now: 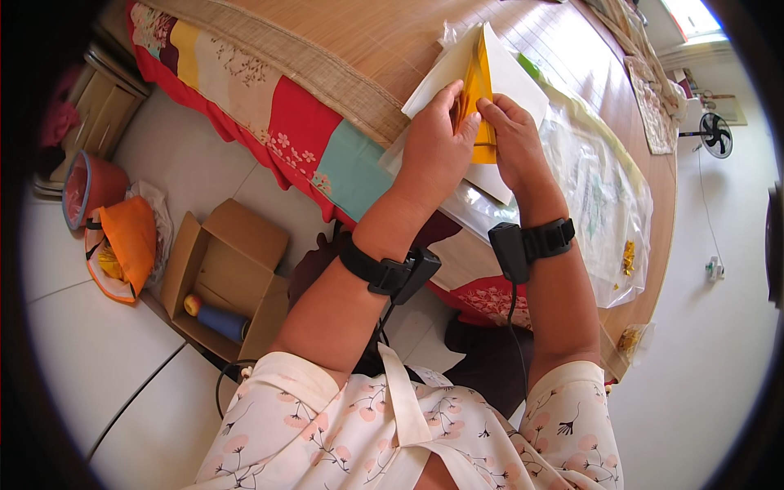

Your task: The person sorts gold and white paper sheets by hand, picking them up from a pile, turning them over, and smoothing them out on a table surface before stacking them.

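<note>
Both my hands are together above a white sheet that lies at a slant near the edge of the bed. Between them stands a folded piece of golden-yellow paper, narrowing to a point at its far end. My left hand is closed on the paper's left side, with thumb and fingers along the fold. My right hand pinches it from the right, the thumb pressed near its middle. My fingers hide part of the folds. A clear plastic sheet spreads to the right of the white one.
The bed has a wooden-looking mat and a patchwork cover. Small gold scraps lie on the plastic. On the floor at left are a cardboard box with a blue thread cone, an orange bag and a reddish bucket.
</note>
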